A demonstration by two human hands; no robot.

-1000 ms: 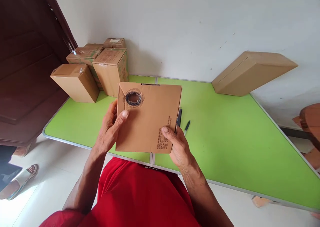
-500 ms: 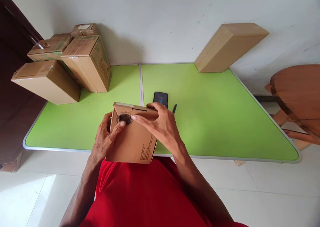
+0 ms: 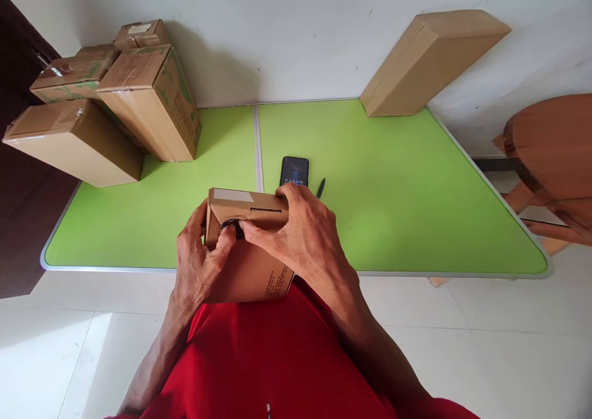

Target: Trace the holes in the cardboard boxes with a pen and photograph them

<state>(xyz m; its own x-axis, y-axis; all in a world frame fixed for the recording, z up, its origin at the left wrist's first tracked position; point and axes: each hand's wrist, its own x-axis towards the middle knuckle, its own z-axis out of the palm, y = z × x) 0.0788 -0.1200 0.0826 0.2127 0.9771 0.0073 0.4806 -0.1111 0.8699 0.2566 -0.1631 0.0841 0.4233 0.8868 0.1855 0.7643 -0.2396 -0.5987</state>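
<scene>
Between my hands is a brown cardboard box with a round, dark-edged hole in its front face and a narrow slot in its top edge. Printed characters show low on its right side. My left hand grips the left side, its thumb bent at the hole's lower rim. On the right side and top corner lies my right hand, with its thumb tip at the hole's right rim. Most fingers of both hands are hidden behind the box.
A phone and a dark pen lie on the green table just beyond the box. Several cardboard boxes are grouped at the left. Another long box stands at the back right, near a wooden stool.
The box has tipped so that more of its top edge faces me. My left thumb has pressed further into the hole, and my right hand has come round the upper right corner.
</scene>
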